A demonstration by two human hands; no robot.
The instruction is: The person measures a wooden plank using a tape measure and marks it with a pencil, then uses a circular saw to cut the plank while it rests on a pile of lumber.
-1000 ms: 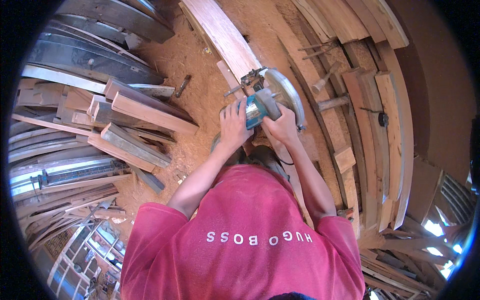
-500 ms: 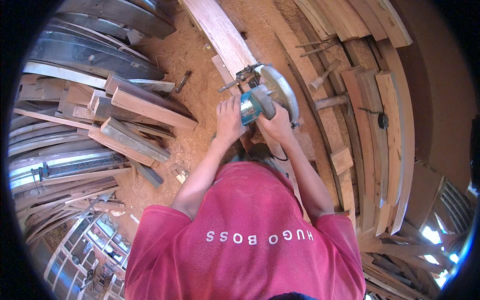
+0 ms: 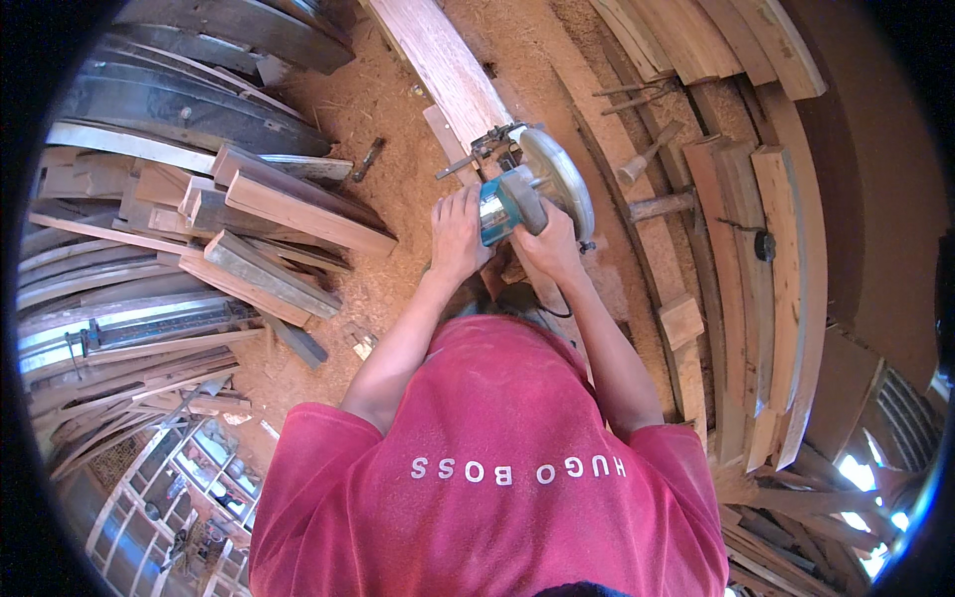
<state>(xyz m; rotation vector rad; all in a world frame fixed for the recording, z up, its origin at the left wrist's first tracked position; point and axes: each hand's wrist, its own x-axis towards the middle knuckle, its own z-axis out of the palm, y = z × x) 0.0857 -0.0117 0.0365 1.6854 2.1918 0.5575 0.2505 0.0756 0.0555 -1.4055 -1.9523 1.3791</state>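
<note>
A teal circular saw (image 3: 502, 204) with a round metal blade guard (image 3: 559, 179) rests at the near end of a long pale plank (image 3: 448, 70). My left hand (image 3: 459, 237) wraps over the motor housing, fingers pointing away from me. On the saw's rear handle is my right hand (image 3: 549, 244), closed round it; its fingers are partly hidden. A black cord loops below the right wrist. The blade itself is hidden by the guard and the body of the saw.
Cut timber blocks (image 3: 298, 214) are piled on the left. Long boards (image 3: 731, 269) lie stacked along the right, with a wooden-handled mallet (image 3: 637, 164) among them. A small dark tool (image 3: 368, 159) lies on the sawdust-covered floor (image 3: 368, 234).
The saw and both hands keep almost the same place on the plank. The view has shifted very slightly.
</note>
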